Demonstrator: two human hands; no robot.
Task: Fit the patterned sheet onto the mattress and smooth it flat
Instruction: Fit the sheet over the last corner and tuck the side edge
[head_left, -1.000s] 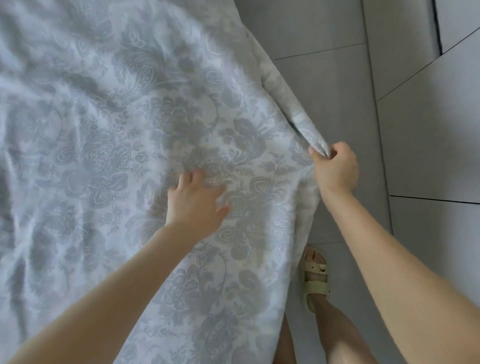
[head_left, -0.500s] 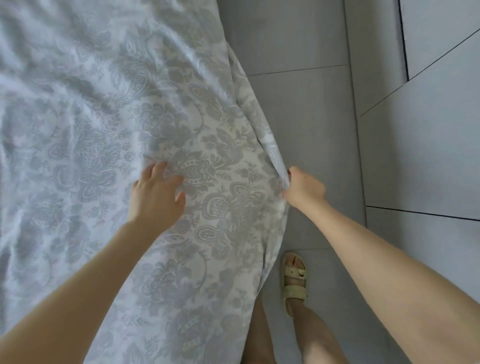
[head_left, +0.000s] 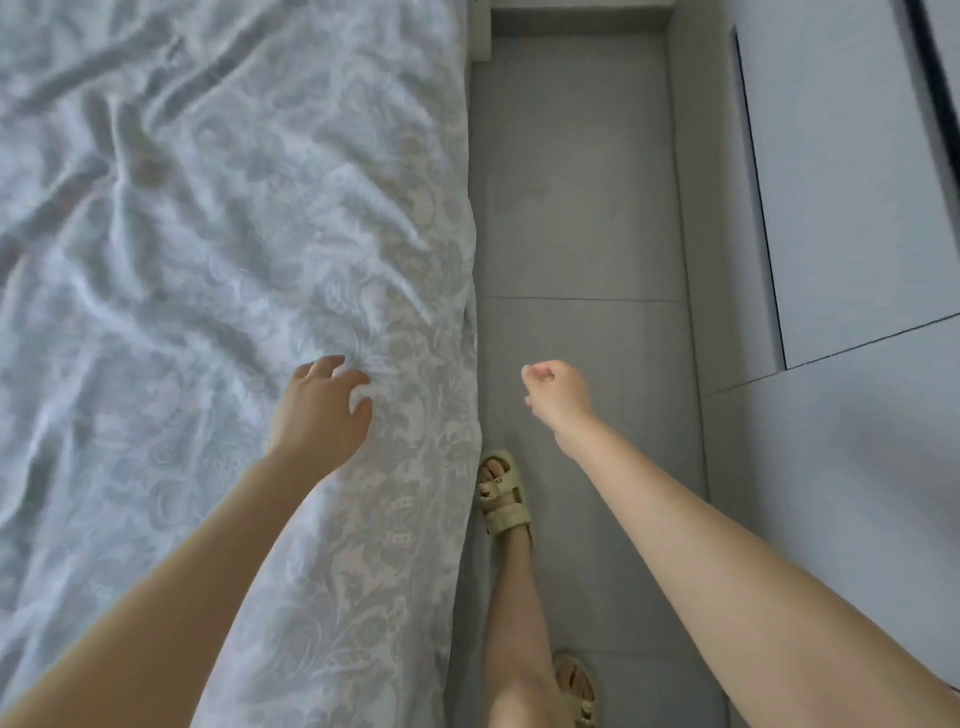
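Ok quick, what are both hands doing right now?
Left hand: open, fingers spread over the grey floral fabric sheet.
Right hand: closed fist, holding nothing.

The pale grey floral sheet (head_left: 218, 270) lies spread over the mattress, creased across the top, its right edge hanging down the side.

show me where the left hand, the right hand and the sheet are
left hand (head_left: 319, 415), head view, back of the hand
right hand (head_left: 560, 397), head view, back of the hand
sheet (head_left: 234, 234), head view, wrinkled top surface
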